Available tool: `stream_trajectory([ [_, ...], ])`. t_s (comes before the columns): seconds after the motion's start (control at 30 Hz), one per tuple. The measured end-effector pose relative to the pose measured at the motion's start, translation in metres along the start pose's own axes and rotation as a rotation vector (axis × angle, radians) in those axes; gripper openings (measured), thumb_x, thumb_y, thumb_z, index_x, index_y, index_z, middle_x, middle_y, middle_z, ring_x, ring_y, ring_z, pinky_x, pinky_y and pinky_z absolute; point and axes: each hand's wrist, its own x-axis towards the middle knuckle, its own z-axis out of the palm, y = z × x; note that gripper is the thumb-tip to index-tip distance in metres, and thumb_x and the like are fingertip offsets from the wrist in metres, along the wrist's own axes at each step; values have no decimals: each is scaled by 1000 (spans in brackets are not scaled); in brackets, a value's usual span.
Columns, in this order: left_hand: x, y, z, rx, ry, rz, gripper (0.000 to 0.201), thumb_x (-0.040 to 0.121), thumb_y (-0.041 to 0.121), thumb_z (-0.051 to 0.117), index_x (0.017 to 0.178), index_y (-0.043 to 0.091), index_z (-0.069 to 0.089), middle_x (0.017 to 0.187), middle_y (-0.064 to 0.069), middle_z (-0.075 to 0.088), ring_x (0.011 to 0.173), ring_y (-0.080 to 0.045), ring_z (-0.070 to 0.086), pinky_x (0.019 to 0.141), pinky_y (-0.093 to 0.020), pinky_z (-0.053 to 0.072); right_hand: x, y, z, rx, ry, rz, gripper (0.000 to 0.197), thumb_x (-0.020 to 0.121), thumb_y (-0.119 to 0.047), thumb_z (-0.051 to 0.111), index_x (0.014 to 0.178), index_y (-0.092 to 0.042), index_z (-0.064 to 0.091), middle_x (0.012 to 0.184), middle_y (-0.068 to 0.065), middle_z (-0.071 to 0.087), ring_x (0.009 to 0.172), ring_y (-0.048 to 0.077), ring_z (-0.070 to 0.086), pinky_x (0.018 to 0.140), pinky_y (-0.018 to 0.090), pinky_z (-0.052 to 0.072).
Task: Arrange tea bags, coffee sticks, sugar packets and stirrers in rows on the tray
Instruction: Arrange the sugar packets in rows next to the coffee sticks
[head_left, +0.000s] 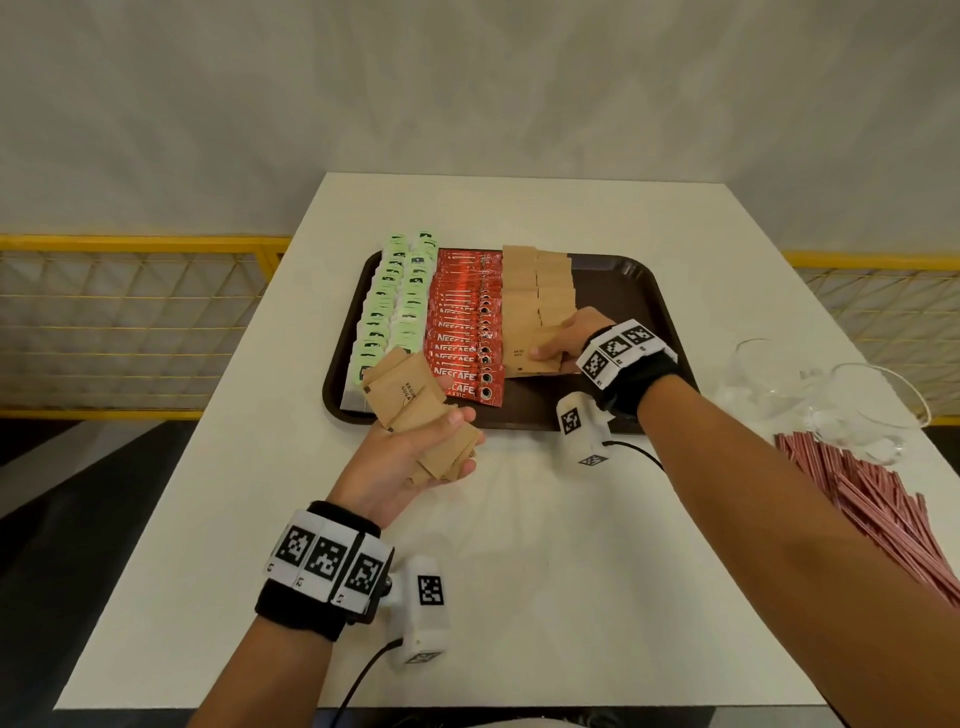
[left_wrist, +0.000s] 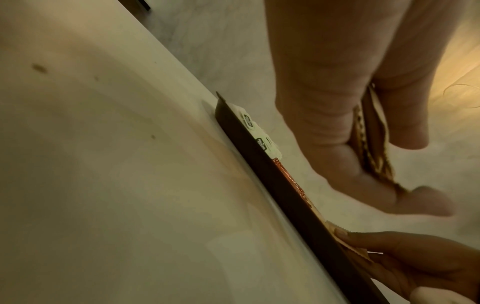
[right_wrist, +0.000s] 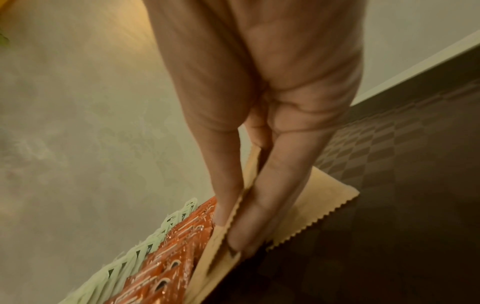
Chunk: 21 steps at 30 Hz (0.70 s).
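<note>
A dark brown tray (head_left: 631, 291) carries rows of green tea bags (head_left: 387, 304), red coffee sticks (head_left: 462, 322) and brown sugar packets (head_left: 537, 291). My left hand (head_left: 415, 457) grips a fanned stack of brown sugar packets (head_left: 410, 405) just in front of the tray's near left edge. My right hand (head_left: 563, 338) pinches one sugar packet (head_left: 535, 358) between thumb and fingers at the near end of the sugar row, low over the tray; in the right wrist view that packet (right_wrist: 226, 236) stands next to the coffee sticks (right_wrist: 166, 273). Red stirrers (head_left: 878, 499) lie heaped on the table at right.
Two glass vessels (head_left: 852, 405) stand on the white table (head_left: 519, 571) right of the tray, behind the stirrers. The tray's right part shows bare surface. A yellow wire fence (head_left: 130, 322) runs behind the table on both sides.
</note>
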Motion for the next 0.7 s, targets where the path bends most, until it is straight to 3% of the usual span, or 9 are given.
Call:
stream_trajectory([
  [0.13, -1, 1, -1, 9, 2, 0, 37, 85, 3, 59, 116, 22, 58, 94, -7, 70, 84, -25, 70, 65, -37, 58, -10, -1, 0, -22, 33, -9, 60, 67, -18, 84, 117, 1, 56, 110, 8, 62, 109, 30, 59, 96, 44, 48],
  [0.23, -1, 2, -1, 19, 0, 7, 37, 85, 3, 59, 117, 22, 58, 93, -6, 70, 84, -24, 70, 66, -38, 57, 0, 2, -3, -4, 13, -5, 49, 61, -19, 87, 100, -6, 61, 104, 11, 66, 99, 32, 64, 85, 46, 54],
  [0.33, -1, 2, -2, 22, 1, 7, 37, 86, 3, 59, 117, 23, 58, 93, -5, 70, 84, -24, 70, 67, -37, 57, 1, 3, -13, 35, 45, 20, 54, 66, -18, 84, 112, -4, 59, 106, 13, 65, 100, 32, 64, 85, 47, 54],
  [0.43, -2, 2, -3, 21, 7, 3, 38, 86, 3, 59, 118, 23, 58, 94, -6, 69, 85, -24, 70, 66, -37, 58, -9, 4, -27, 108, 41, 72, 41, 81, -3, 69, 120, -2, 54, 113, 18, 62, 102, 33, 62, 80, 43, 55],
  [0.5, -1, 0, -2, 19, 7, 2, 36, 86, 2, 58, 116, 23, 58, 93, -5, 70, 85, -24, 70, 66, -37, 58, -7, 13, -34, 111, 14, 98, 37, 83, 3, 63, 119, -4, 55, 114, 18, 61, 104, 31, 61, 73, 39, 54],
  [0.63, 0, -1, 1, 13, -2, -6, 36, 85, 3, 59, 113, 25, 59, 91, -4, 71, 84, -24, 69, 67, -37, 57, -8, 24, -31, 95, -22, 86, 41, 80, 7, 65, 118, -3, 55, 108, 20, 64, 96, 29, 64, 71, 39, 54],
  [0.7, 1, 0, 1, 11, -3, -6, 36, 84, 3, 59, 113, 24, 59, 91, -4, 71, 84, -24, 69, 67, -38, 57, -7, 24, -27, 72, -35, 68, 29, 78, 8, 67, 105, -1, 59, 106, 21, 65, 95, 30, 65, 73, 39, 55],
])
